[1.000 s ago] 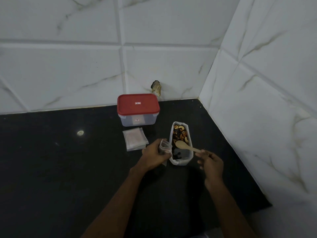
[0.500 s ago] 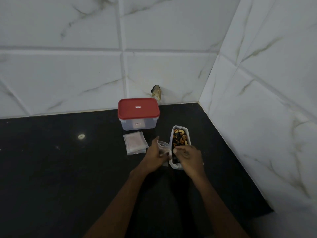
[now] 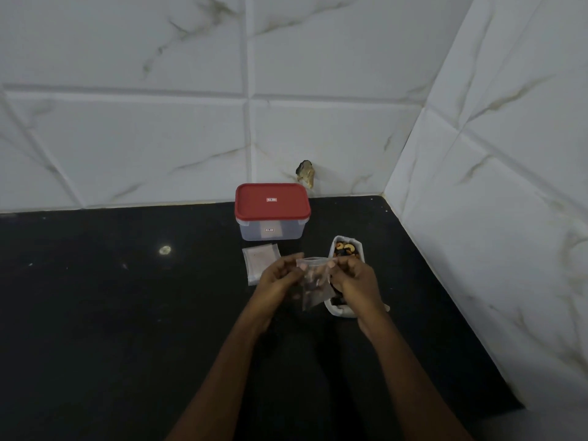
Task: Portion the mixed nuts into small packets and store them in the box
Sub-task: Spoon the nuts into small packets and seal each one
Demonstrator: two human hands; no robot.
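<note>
Head view: the small clear packet [image 3: 313, 283], with dark nuts in its lower part, hangs above the black counter [image 3: 127, 313], its top corners pinched between the curled fingers of the left hand [image 3: 280, 278] and those of the right hand [image 3: 354, 278]. Just beyond and under the right fingers lies the white tray [image 3: 332, 248] of mixed nuts [image 3: 346, 249], and a stack of empty packets [image 3: 259, 261] lies just past the left fingers. Farther beyond both sets of fingers, the box [image 3: 270, 232] stands by the tiled wall with its red lid [image 3: 272, 202] on.
</note>
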